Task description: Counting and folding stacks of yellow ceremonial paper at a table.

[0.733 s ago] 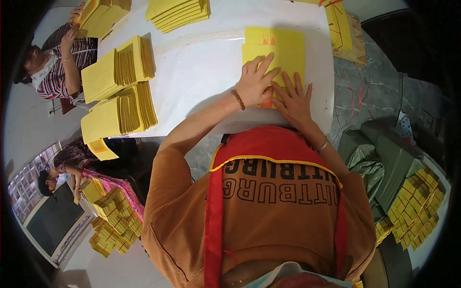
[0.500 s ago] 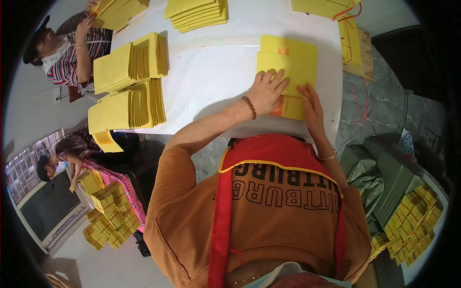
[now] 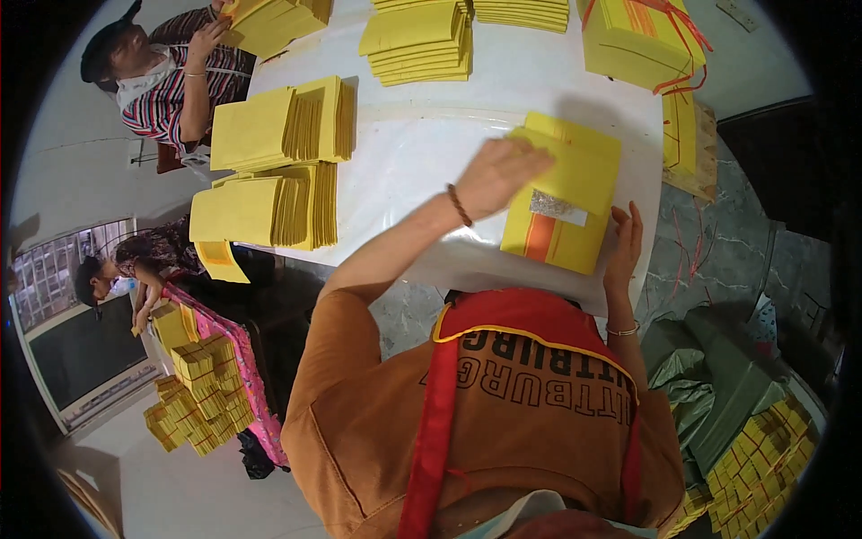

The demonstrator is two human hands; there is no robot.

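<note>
Yellow paper sheets (image 3: 593,184) lie in a pile near the table's right edge, with an orange printed band at the near end. A silver and white patch (image 3: 557,207) shows on the paper. My left hand (image 3: 507,175), blurred by motion, reaches over the upper left of the paper; whether its fingers grip a sheet cannot be made out. Just beyond the paper's right edge is my right hand (image 3: 625,247), its fingers stretched out and holding nothing.
Stacks of folded yellow paper (image 3: 247,207) stand at the table's left, with another stack (image 3: 417,45) at the far side. A bundle tied with red string (image 3: 642,40) sits far right. Two people (image 3: 180,90) work at the left. Green plastic sacks (image 3: 718,368) lie on the right.
Both hands have come off the flat paper: my left moved up its left side, my right outward to the right edge. The silver and white patch now shows. The whole view has shifted slightly.
</note>
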